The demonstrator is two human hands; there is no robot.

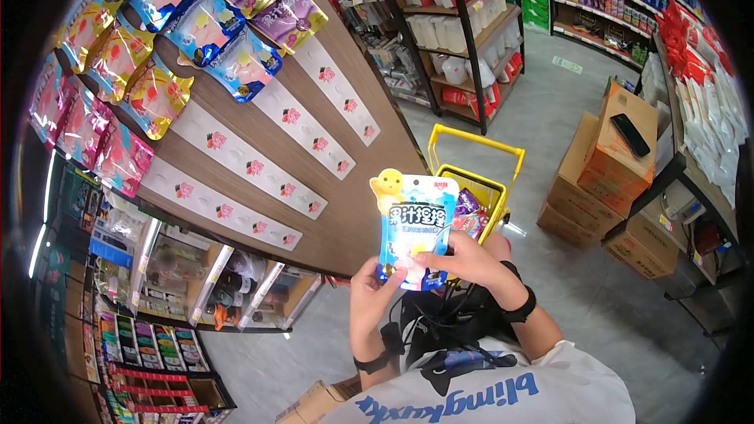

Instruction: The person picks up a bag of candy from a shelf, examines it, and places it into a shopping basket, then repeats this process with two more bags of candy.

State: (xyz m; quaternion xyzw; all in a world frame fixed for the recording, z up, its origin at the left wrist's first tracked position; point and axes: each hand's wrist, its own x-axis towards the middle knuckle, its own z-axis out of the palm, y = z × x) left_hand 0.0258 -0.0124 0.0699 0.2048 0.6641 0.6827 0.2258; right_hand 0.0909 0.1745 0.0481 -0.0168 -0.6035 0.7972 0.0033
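A blue and white candy bag (415,228) with a yellow smiling figure at its top corner is held upright between both hands. My left hand (374,292) grips its lower left edge, thumb on the front. My right hand (463,261) holds the lower right side, fingers over the front. Just behind the bag is a yellow cart (503,177) with a black-lined basket, where purple and colourful packets (471,216) lie. Similar blue bags (243,67) hang on the wooden display at the upper left.
The wooden display (369,180) with white strips stands close on the left. Cardboard boxes (581,188), one with a black phone (630,135) on top, stand at the right. A rack of goods (463,31) is farther back. Another carton (314,404) is at the bottom.
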